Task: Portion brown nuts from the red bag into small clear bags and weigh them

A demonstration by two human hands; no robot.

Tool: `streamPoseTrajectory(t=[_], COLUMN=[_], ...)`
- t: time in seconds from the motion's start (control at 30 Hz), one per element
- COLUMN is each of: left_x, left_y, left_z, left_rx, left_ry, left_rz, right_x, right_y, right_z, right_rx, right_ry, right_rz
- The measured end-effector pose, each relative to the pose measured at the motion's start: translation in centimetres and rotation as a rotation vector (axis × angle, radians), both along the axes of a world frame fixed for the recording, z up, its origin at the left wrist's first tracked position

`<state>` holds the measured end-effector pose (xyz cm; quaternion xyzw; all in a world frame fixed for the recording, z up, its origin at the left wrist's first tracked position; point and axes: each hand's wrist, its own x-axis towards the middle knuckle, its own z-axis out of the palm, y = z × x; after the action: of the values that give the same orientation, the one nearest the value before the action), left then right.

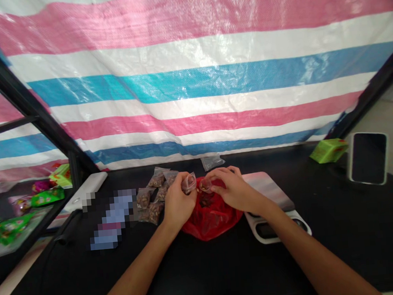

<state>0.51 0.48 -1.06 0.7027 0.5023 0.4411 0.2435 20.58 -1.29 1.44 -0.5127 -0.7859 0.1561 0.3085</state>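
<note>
My left hand (179, 202) and my right hand (232, 185) meet above a red plastic bag (211, 222) that holds dark pieces of food. Between their fingers is a small clear plastic bag (189, 183), pinched by the left hand and apparently by the right as well. The fingers hide part of it. Several small filled bags of brown food (149, 200) lie just left of my left hand. A flat kitchen scale (271, 191) sits under and beyond my right wrist. An empty clear bag (212, 162) lies beyond my hands.
The black tabletop (201, 275) runs under everything. A blurred, pixelated object (115, 219) lies to the left. A green box (328, 150) and a phone on a stand (367, 157) are at the right. Snack packets (47, 197) lie at the left, and a striped tarp (191, 88) hangs behind.
</note>
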Motion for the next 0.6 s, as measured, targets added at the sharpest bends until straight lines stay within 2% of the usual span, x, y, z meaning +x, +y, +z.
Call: streamPoseTrajectory(t=[0.1,0.2,0.43,0.6], left_x=[-0.1,0.0,0.4,0.5], left_y=[-0.1,-0.2,-0.4,-0.4], left_z=[-0.1,-0.4,-0.7,-0.6], left_rx=[0.026,0.078,0.145,0.136], left_ry=[0.065,0.142,0.165,0.128], left_rz=[-0.005,-0.033,-0.111,-0.119], right_x=[0.4,0.0,-1.5,-1.8], right_y=[0.0,-0.3,-1.1,-1.4], right_z=[0.6,0.9,0.7,0.8], right_rx=[0.013,0.093,0.232,0.245], right_ry=[0.113,0.176,0.115,0.125], right_rz=[0.005,0.024,0.245,0.261])
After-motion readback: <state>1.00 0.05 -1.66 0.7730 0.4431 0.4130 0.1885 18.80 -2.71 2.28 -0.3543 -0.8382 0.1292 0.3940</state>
